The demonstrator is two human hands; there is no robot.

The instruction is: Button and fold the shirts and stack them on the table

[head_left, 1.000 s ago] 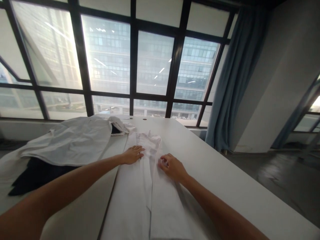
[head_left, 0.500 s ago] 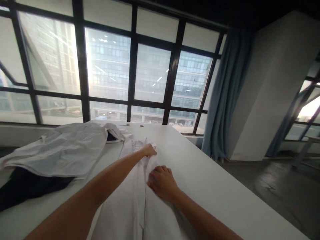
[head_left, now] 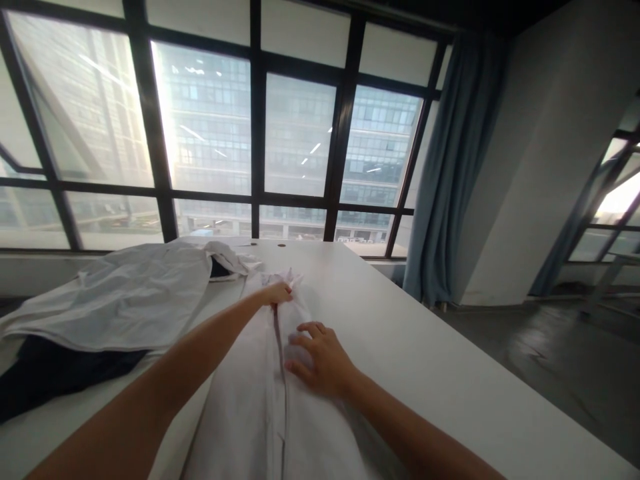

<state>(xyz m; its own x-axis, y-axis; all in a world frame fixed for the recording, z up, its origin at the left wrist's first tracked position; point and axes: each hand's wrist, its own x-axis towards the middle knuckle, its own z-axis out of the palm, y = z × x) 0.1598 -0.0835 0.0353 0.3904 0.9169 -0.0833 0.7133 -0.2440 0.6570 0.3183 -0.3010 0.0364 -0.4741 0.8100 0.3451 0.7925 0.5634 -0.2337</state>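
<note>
A white shirt (head_left: pixel 243 407) lies lengthwise on the white table, its front opening running down the middle and its far end bunched. My left hand (head_left: pixel 277 293) is closed on the shirt's cloth near that far end, at the top of the opening. Closer to me, my right hand (head_left: pixel 323 360) rests on the shirt's right part with fingers bent and spread apart. Whether a fold of cloth sits between its thumb and fingers, I cannot tell. My left forearm covers part of the shirt's left side.
More white garments (head_left: pixel 135 293) are spread at the left, over a dark cloth (head_left: pixel 70 373). The table (head_left: pixel 425 373) has a right edge that slants toward me, with floor beyond. Windows (head_left: pixel 205 127) and a blue curtain (head_left: pixel 450 180) stand behind.
My left hand has moved left across the shirt's far end, with the cloth in it. My right hand's fingers have spread from a more curled shape.
</note>
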